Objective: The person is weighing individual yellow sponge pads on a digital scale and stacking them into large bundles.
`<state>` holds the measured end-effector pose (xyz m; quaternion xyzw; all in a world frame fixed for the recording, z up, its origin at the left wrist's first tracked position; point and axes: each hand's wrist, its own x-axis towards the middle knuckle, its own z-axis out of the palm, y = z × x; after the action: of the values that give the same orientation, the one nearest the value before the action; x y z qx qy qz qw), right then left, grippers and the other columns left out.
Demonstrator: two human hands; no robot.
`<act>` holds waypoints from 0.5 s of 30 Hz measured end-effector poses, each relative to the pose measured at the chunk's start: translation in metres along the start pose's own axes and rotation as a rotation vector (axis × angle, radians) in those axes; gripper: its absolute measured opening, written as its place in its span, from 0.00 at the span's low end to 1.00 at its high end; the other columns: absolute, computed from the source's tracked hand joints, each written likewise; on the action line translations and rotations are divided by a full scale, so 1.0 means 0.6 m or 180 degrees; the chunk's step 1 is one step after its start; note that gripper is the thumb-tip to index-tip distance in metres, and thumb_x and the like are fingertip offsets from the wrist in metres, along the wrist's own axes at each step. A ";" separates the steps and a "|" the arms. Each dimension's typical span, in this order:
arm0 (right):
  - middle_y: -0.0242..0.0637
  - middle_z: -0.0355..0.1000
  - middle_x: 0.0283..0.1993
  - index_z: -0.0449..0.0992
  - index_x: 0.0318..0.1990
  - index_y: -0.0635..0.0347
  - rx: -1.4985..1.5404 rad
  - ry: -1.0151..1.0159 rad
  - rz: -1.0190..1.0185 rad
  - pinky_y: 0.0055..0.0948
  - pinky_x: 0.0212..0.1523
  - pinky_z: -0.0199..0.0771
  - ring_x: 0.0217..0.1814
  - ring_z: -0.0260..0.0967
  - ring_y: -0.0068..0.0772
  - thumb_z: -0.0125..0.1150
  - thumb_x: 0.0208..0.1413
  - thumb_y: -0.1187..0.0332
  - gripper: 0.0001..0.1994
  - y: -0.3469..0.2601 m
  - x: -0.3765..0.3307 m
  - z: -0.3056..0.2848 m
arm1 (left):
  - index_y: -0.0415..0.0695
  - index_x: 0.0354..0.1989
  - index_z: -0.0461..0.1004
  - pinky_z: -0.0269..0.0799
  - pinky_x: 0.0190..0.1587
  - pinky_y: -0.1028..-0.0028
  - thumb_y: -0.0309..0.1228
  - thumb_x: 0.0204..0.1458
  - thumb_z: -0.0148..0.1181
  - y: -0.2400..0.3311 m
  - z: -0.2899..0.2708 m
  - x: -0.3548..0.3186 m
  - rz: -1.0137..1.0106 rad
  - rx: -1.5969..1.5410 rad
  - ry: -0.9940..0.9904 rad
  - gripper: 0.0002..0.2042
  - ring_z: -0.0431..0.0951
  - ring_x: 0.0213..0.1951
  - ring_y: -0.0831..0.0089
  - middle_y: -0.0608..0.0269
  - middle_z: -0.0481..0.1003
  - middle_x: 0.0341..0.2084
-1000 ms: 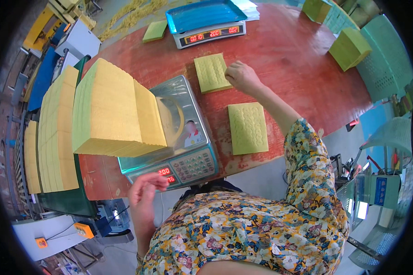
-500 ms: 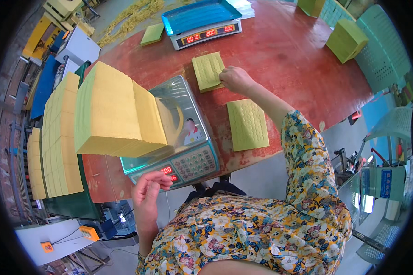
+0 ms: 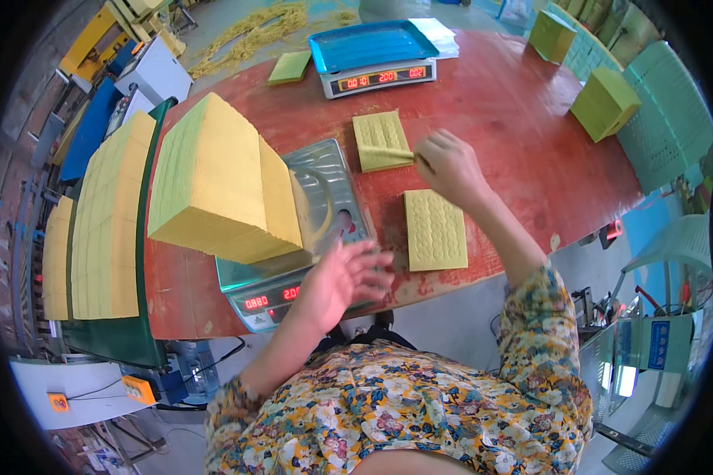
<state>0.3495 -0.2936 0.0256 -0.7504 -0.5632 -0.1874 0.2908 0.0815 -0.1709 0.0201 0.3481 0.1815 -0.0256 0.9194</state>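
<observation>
My right hand (image 3: 451, 168) pinches the right corner of a yellow embossed paper sheet (image 3: 388, 154), drawing it up from a thin stack (image 3: 379, 129) on the table. How many sheets are in that pinch cannot be made out. My left hand (image 3: 342, 281) is open, fingers spread and a little blurred, above the keypad side of the near scale (image 3: 253, 309). On this scale's metal pan rests a tall block of yellow paper (image 3: 214, 186). A second thin stack of embossed yellow sheets (image 3: 436, 229) lies near the table's front edge, below my right wrist.
The red table (image 3: 499, 103) also carries a scale with a blue tray (image 3: 372, 46), a small yellow pile (image 3: 290, 68) and white sheets (image 3: 436, 37). Yellow blocks (image 3: 604, 103) stand at the far right beside a green perforated crate (image 3: 661, 119). More paper stacks (image 3: 107, 226) line the left.
My right hand has pulled a sheet's edge up off the far stack. My left hand has moved right and spread its fingers over the scale's keypad. The view has shifted slightly.
</observation>
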 end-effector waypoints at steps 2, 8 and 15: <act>0.39 0.71 0.33 0.70 0.28 0.60 0.0141 0.0048 -0.0275 0.40 0.39 0.73 0.40 0.70 0.44 0.61 0.43 0.75 0.05 -0.062 -0.039 -0.048 | 0.37 0.58 0.67 0.77 0.48 0.59 0.55 0.65 0.37 0.002 0.001 0.053 -0.0149 -0.0488 -0.0074 0.31 0.79 0.48 0.58 0.45 0.75 0.50; 0.41 0.73 0.44 0.74 0.36 0.62 0.0136 -0.0318 -0.0647 0.38 0.48 0.73 0.49 0.72 0.44 0.63 0.40 0.74 0.12 -0.198 -0.130 -0.144 | 0.36 0.59 0.65 0.74 0.54 0.60 0.42 0.65 0.45 -0.002 0.029 0.096 0.0023 -0.0383 0.0103 0.23 0.77 0.52 0.60 0.49 0.74 0.53; 0.43 0.70 0.56 0.67 0.60 0.68 0.2614 0.1264 0.2718 0.30 0.54 0.73 0.57 0.69 0.31 0.53 0.57 0.76 0.21 -0.292 -0.140 -0.179 | 0.36 0.57 0.68 0.74 0.54 0.63 0.32 0.63 0.49 0.059 0.074 -0.032 0.0633 0.0116 -0.0352 0.17 0.78 0.50 0.65 0.54 0.75 0.51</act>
<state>0.1623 -0.3904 0.0954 -0.6871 -0.1749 0.0413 0.7039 0.0838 -0.1742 0.0799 0.3791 0.0947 0.0433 0.9195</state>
